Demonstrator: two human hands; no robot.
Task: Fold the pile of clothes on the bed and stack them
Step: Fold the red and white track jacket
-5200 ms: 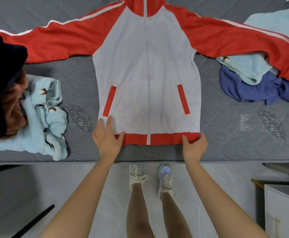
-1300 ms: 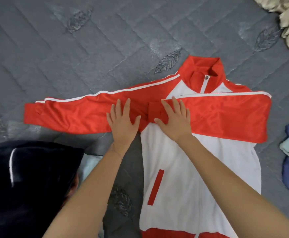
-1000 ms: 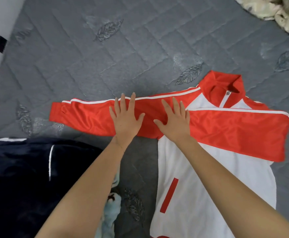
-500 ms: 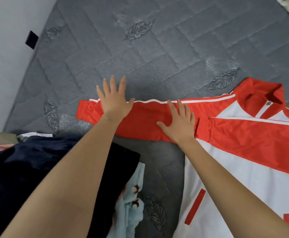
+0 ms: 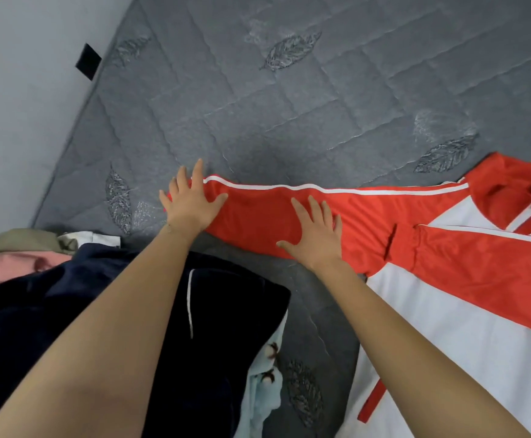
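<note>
Left hand (image 5: 191,203) slid to the cuff; both hands spread flat on smooth red sleeve (image 5: 257,222).

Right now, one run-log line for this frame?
step: smoothing sleeve | left hand: flat at cuff end | right hand: flat mid red sleeve | jacket: other sleeve folded across

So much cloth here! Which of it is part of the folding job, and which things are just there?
Part of the job:
jacket, flat under the left hand and right hand
dark garment
light blue garment
pink garment
olive garment

Just there:
mattress
black tag
wall
</note>
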